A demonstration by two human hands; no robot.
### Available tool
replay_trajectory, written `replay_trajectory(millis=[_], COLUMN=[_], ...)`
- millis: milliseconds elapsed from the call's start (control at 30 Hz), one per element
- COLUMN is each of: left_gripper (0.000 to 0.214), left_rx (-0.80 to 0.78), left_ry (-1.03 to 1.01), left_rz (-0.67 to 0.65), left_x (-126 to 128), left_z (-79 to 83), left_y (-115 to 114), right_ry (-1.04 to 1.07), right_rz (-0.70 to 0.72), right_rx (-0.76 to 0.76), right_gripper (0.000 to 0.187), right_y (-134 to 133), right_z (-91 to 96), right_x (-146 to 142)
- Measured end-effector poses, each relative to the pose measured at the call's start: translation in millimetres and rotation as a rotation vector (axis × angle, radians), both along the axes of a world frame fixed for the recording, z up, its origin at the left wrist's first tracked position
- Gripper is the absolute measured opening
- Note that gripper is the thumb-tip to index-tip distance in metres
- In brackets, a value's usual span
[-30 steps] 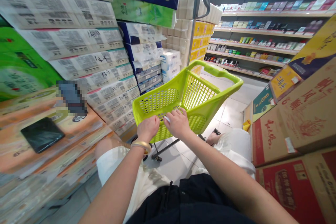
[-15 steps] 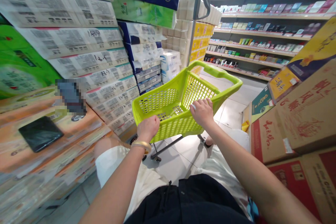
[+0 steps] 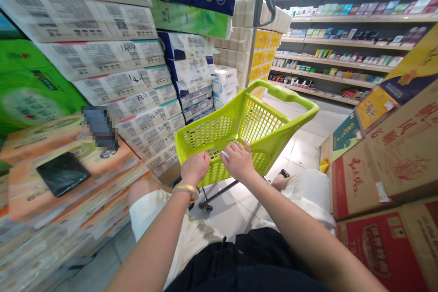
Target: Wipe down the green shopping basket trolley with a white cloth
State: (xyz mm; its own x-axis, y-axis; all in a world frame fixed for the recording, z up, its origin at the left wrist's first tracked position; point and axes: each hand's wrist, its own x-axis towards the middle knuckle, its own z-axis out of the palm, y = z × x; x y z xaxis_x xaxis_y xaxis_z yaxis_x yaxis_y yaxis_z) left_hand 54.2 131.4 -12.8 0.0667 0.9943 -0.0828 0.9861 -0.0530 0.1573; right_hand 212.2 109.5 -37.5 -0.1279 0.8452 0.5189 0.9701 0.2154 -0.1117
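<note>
In the shop aisle, a lime-green plastic mesh wheeled basket (image 3: 260, 121) stands before the person. The right hand (image 3: 238, 162), fingers spread, has returned from the basket's far side to its near rim, just beside the left hand (image 3: 195, 169), whose grip the rim hides. Left of the basket rise plastic-wrapped toilet-paper packs (image 3: 137, 82); right of it, brown cardboard cartons (image 3: 386, 164).

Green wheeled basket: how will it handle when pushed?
The lime-green plastic basket probably feels light, its walls being open mesh. The small caster on a thin frame suggests easy rolling on the tile floor, and it may tip if shoved hard.
</note>
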Motion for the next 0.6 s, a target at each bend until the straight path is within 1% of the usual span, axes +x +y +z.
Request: replay_trajectory(millis=[67, 200, 333, 433, 533, 600], left_gripper=[0.05, 0.049, 0.049, 0.049, 0.049, 0.049], left_rx=[-0.001, -0.002, 0.0, 0.003, 0.004, 0.004], left_ry=[-0.004, -0.01, -0.007, -0.004, -0.004, -0.006], left_rz=[0.0, 0.002, 0.0, 0.004, 0.007, 0.007], left_x=[-0.5, -0.1, 0.2, 0.3, 0.7, 1.2], left_z=[-0.4, 0.0, 0.9, 0.1, -1.5, -2.2], left_y=[-0.1, -0.5, -1.0, -1.2, -1.0, -0.5], right_ry=[-0.01, -0.035, -0.067, -0.068, -0.038, -0.013], right_rz=[-0.005, -0.078, -0.144, -0.19, -0.246, -0.269], right_rx=[-0.006, -0.009, 0.025, 0.054, 0.084, 0.095], right_gripper=[0.023, 0.024, 0.026, 0.028, 0.028, 0.028], right_y=[0.2, 2.9, 7.7, 11.3, 13.4, 13.1], right_z=[4.2, 13.8, 21.3, 23.9, 22.4, 18.7], right_x=[10.7, 40.5, 75.7, 94.4, 95.0, 83.2])
